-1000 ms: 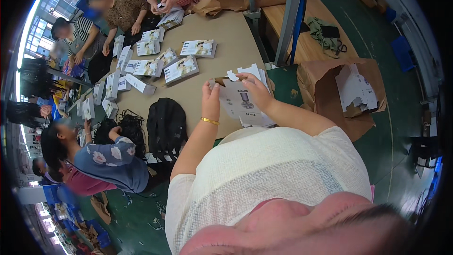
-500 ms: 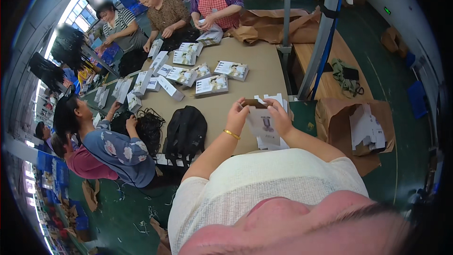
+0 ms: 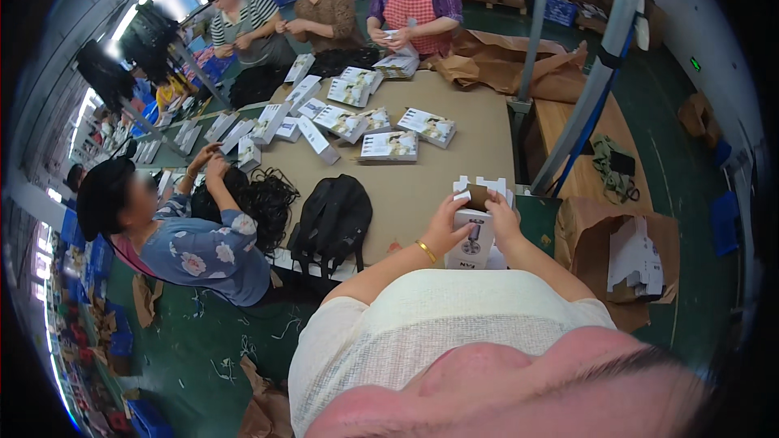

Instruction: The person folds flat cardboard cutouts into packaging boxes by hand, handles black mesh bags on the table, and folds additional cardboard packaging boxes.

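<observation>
Close in front of my chest is a white cardboard box [image 3: 471, 243] with a printed picture on its side. Its top end gapes, and the brown inside shows between small flaps. My left hand [image 3: 446, 225] grips its left edge near the top; a gold bangle circles that wrist. On the opposite edge my right hand [image 3: 504, 217] is closed, fingers at the rim. Behind the box, white cut-out carton edges [image 3: 505, 188] stick out on the table [image 3: 479, 126]. Beyond my left arm lies a black backpack [image 3: 334, 219].
Several printed white boxes [image 3: 389, 146] lie across the table. A co-worker in a floral top [image 3: 203, 251] stands at left by black cables [image 3: 272, 203]; three others work at the far side. A metal post [image 3: 596, 73] rises at right, near a brown paper sack [image 3: 580, 243] holding white cartons.
The box has turned more upright and its opening now faces up, with both hands shifted lower on it. My view has swung slightly left. The co-worker at left has raised both hands together.
</observation>
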Demonstrator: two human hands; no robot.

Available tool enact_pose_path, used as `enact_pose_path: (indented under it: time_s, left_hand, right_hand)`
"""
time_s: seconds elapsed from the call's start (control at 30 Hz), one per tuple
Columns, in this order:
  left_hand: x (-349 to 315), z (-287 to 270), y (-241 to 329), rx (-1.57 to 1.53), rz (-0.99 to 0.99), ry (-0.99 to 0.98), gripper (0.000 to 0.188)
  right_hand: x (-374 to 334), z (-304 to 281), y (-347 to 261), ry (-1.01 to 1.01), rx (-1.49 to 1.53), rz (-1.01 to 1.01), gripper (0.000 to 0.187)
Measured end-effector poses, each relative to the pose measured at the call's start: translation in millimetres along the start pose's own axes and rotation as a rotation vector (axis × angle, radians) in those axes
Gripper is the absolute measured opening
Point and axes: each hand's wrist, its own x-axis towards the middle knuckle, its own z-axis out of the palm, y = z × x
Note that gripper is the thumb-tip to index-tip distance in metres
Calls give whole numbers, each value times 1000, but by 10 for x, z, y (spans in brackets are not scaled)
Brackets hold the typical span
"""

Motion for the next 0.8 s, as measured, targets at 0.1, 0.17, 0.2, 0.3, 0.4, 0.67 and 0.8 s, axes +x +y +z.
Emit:
enact_pose_path:
  time_s: [0.1, 0.17, 0.2, 0.3, 0.4, 0.67, 0.8]
  left_hand:
    - [-46, -83, -142, -50, -82, -67, 44]
    - [-35, -114, -119, -85, -69, -103, 37]
    - [-41, -143, -92, -73, -65, -136, 36]
    - [-36, -141, -34, -78, 26, -157, 34]
    - [-76, -106, -59, -170, 15, -145, 36]
    - [-99, -67, 102, -205, -33, -74, 40]
    - [27, -164, 208, -184, 20, -57, 40]
  right_hand:
    - [-76, -23, -249, -325, 278, 262, 40]
    - [36, -197, -148, -388, 273, 279, 41]
    - [95, -294, -57, -386, 225, 297, 40]
    - [135, -412, -54, -575, 100, 262, 50]
    - [43, -381, -287, -651, -232, 164, 40]
    - [41, -266, -257, -485, -416, 23, 42]
    - [84, -240, -412, -497, -543, -4, 51]
